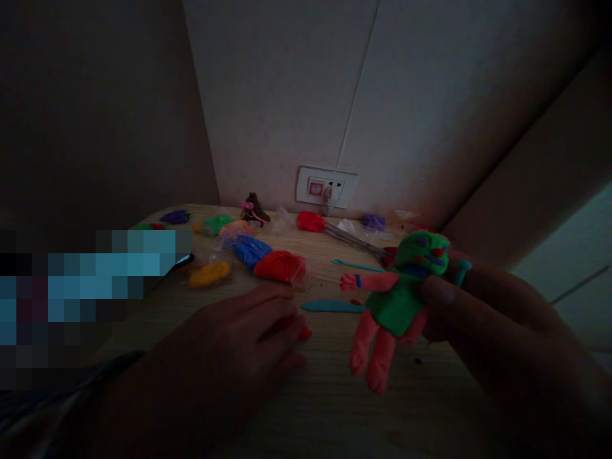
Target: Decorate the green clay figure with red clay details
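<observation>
My right hand (488, 319) grips a clay figure (396, 299) with a green head and body and pink arms and legs, held upright above the wooden table (335, 395). My left hand (239, 344) lies on the table with its fingers pressed on a small red piece of clay (299, 328). A flat blue modelling tool (332, 306) rests on the table between my two hands.
Bags and lumps of clay lie along the back: red (280, 264), blue (251, 250), yellow (209, 274), green (216, 224), purple (175, 217). A thin teal tool (356, 264), a wall socket (326, 186) and a small dark figure (254, 208) are behind. A blurred patch covers the left.
</observation>
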A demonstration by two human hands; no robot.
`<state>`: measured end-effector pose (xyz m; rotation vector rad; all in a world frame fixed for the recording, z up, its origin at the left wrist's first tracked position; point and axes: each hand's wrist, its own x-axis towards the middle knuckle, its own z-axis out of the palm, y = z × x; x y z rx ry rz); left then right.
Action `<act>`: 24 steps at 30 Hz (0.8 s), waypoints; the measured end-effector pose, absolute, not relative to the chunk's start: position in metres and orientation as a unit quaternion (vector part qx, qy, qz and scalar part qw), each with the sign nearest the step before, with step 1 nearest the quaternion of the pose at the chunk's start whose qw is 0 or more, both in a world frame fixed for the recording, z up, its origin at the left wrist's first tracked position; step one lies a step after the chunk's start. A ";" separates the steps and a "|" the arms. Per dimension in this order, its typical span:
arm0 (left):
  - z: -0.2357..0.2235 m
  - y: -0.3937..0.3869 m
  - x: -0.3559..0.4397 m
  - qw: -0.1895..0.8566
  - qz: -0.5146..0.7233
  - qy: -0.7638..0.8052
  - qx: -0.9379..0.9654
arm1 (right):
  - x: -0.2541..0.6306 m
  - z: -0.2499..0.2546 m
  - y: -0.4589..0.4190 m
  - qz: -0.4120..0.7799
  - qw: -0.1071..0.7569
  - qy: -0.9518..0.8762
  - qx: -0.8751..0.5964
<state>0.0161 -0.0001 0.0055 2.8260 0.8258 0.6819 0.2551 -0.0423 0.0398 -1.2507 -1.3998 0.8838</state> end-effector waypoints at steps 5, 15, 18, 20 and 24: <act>0.000 0.000 0.011 0.046 0.228 0.279 0.932 | 0.255 0.043 -0.043 0.335 0.541 -0.560 -0.531; 0.008 0.010 0.003 -0.056 0.232 0.308 0.921 | 0.255 0.042 -0.038 0.366 0.469 -0.619 -0.512; 0.005 0.009 0.001 -0.054 0.244 0.333 0.909 | 0.247 0.042 -0.039 0.375 0.390 -0.661 -0.519; 0.002 0.005 -0.001 -0.013 0.284 0.314 0.906 | 0.243 0.043 -0.041 0.390 0.355 -0.670 -0.523; 0.002 -0.010 -0.002 0.096 0.315 0.331 0.884 | 0.241 0.046 -0.043 0.415 0.364 -0.660 -0.509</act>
